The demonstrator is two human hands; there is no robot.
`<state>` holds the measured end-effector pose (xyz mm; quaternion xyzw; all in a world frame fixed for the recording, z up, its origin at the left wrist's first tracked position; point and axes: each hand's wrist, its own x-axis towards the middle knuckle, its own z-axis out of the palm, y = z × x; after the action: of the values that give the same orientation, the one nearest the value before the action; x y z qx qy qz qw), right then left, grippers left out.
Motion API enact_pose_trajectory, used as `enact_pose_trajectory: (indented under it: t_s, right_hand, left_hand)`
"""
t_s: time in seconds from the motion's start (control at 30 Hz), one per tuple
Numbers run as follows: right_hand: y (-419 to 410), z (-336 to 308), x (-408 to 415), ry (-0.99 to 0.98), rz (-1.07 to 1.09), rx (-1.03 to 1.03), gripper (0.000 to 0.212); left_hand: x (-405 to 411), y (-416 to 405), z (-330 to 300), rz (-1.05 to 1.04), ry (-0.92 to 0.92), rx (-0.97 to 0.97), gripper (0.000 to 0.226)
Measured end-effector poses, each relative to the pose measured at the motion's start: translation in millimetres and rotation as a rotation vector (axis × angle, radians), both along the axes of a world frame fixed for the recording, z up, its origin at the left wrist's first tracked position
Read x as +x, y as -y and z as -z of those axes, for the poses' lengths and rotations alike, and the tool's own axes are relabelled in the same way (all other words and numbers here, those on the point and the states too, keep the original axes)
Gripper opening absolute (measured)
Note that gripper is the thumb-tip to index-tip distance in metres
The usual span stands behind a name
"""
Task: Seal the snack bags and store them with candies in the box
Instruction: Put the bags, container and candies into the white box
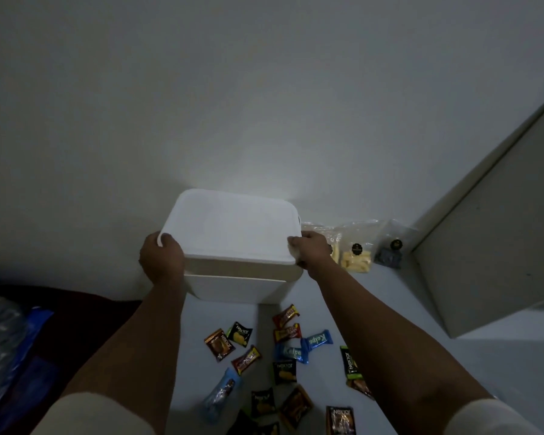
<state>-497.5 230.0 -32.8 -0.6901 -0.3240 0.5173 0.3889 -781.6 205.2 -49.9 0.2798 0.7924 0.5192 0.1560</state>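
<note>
Candies (283, 359) nearest, white box (233, 246) gripped between both hands (161, 257)

We see the box (233, 287) at the back of the desk (453, 356), against the wall (233, 89), its lid (233, 227) on top. Snack bags (355, 252) stand just right of it. Candies (283, 356) lie scattered in front, nearer us. A cabinet (500, 230) stands far right.

White box (233, 246); blue candies (316, 339); perhaps grey wall (233, 89).
</note>
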Motion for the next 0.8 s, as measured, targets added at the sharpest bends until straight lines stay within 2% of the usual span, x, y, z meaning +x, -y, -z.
enact_pose_trajectory:
  t_s: [0.07,0.13,0.2,0.3,0.4,0.5,0.63,0.7,0.8]
  right_hand:
    - [2.5,-2.8,3.7,-0.140,0.031,-0.019,0.022]
    - [6.0,-1.6,13.1,-0.172,0.087,0.033,0.030]
    - [16.1,-3.6,34.2,-0.128,0.198,0.121,0.035]
    - [36.2,7.3,90.9,-0.032,0.337,0.208,0.026]
    - [60.0,34.9,168.9,0.010,0.409,0.188,0.024]
    - [108.7,33.5,235.7,0.147,0.444,0.074,0.015]
    - [159.9,57.7,310.0,0.150,0.533,-0.056,0.007]
    - [169.7,71.1,336.1,0.161,0.458,-0.142,0.005]
    - [170.8,91.6,364.6,0.190,0.353,-0.215,0.007]
  left_hand:
    - [5.9,-0.1,-12.9,-0.019,0.038,0.063,0.032]
    - [19.9,5.0,-22.2,0.006,0.051,0.105,0.030]
    - [46.0,12.6,-26.8,0.054,0.048,0.124,0.028]
    - [109.2,25.1,-31.3,0.174,0.056,0.142,0.022]
    - [183.8,41.4,-32.4,0.334,0.029,0.100,0.019]
    - [253.8,60.7,-18.5,0.552,0.046,0.051,0.017]
    - [318.8,84.5,18.3,0.750,0.144,-0.129,0.030]
    - [333.6,94.2,45.1,0.791,0.244,-0.235,0.040]
    - [342.6,96.7,90.5,0.824,0.334,-0.340,0.071]
